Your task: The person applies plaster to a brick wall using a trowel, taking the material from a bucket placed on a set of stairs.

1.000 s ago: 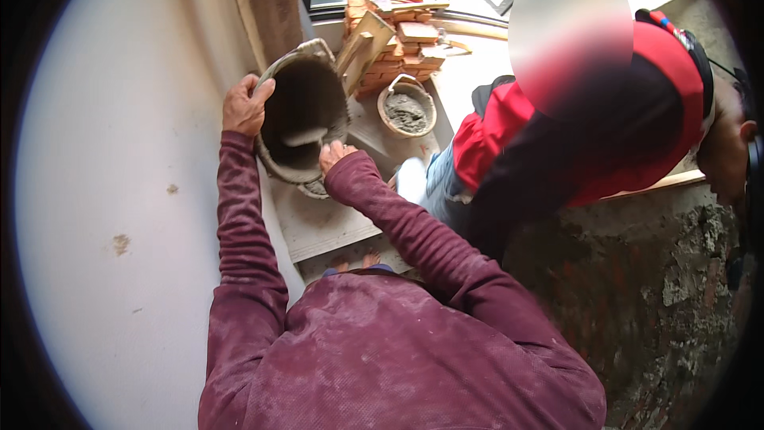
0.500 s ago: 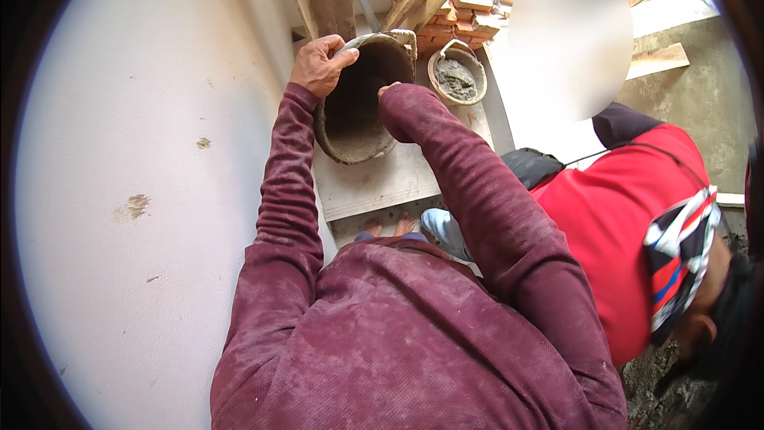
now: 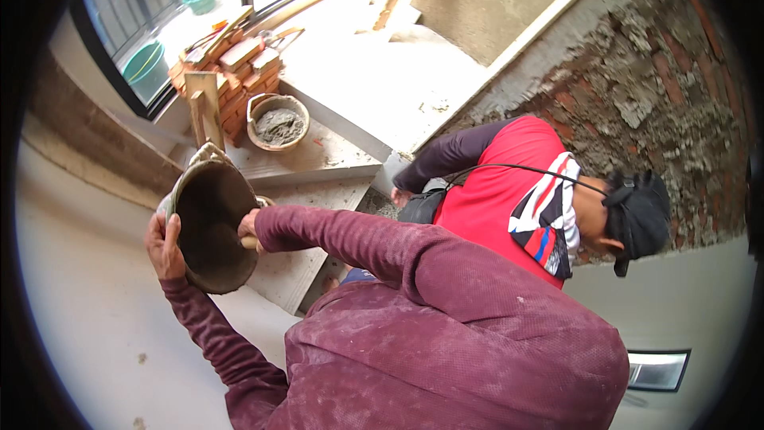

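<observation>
A large mortar-crusted bucket (image 3: 208, 227) is tilted with its dark mouth toward me. My left hand (image 3: 165, 247) grips its rim on the left, thumb on the inner side and fingers outside. At the opposite edge, my right hand (image 3: 251, 228) is closed round the pale wooden handle (image 3: 250, 243) of a tool. The tool's working end is lost in the shadow inside the bucket, so its kind does not show. Beyond stands a smaller bucket (image 3: 278, 121) containing wet grey mortar.
Stacked bricks (image 3: 239, 72) and a wooden board (image 3: 203, 107) stand by the window. Light steps (image 3: 318, 161) lie beneath the buckets. Close on my right, a co-worker (image 3: 501, 199) in a red shirt bends near a partly plastered brick wall (image 3: 637, 103). A white wall (image 3: 72, 271) borders my left.
The view has swung right, showing more of the brick wall and the co-worker. The bucket now leans with its mouth turned more toward me; both hands keep their hold.
</observation>
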`<state>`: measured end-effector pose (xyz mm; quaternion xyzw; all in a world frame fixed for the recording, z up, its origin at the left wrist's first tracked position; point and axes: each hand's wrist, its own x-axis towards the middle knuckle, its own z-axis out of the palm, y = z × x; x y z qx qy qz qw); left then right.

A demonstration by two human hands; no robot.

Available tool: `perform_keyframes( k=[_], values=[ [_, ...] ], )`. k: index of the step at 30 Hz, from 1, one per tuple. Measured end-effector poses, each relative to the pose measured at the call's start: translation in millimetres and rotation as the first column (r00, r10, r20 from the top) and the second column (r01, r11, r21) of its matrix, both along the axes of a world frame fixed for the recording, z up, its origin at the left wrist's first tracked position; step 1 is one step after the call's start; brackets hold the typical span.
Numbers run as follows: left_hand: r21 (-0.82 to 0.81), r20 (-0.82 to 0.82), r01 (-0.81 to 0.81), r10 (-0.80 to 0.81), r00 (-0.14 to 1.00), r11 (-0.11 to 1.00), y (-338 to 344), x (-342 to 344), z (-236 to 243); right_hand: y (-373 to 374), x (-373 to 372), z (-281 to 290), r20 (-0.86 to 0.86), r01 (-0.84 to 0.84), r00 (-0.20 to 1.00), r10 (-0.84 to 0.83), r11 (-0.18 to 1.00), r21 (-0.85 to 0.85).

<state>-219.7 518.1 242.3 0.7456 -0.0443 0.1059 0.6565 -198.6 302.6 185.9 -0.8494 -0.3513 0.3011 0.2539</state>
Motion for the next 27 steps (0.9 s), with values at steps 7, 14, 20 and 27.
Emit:
perform_keyframes(
  k=[7, 14, 20, 27],
  values=[
    [-0.18, 0.076, 0.037, -0.024, 0.997, 0.983, -47, 4, -22, -64, -32, -31, -0.034, 0.213, 0.977, -0.212, 0.931, 0.296],
    [-0.257, 0.062, 0.037, -0.022, 0.998, 0.966, -108, 1, -69, -162, -77, -21, -0.1, 0.47, 0.881, -0.462, 0.831, 0.297],
    [-0.303, -0.084, 0.001, -0.028, 0.996, 0.953, -132, 1, -108, -250, -140, 0, -0.141, 0.553, 0.832, -0.537, 0.779, 0.294],
    [0.065, -0.119, -0.104, 0.111, 0.987, 0.992, -103, -13, -151, -405, -173, 37, -0.729, 0.786, 0.508, -0.46, 0.593, 0.174]
  ],
)
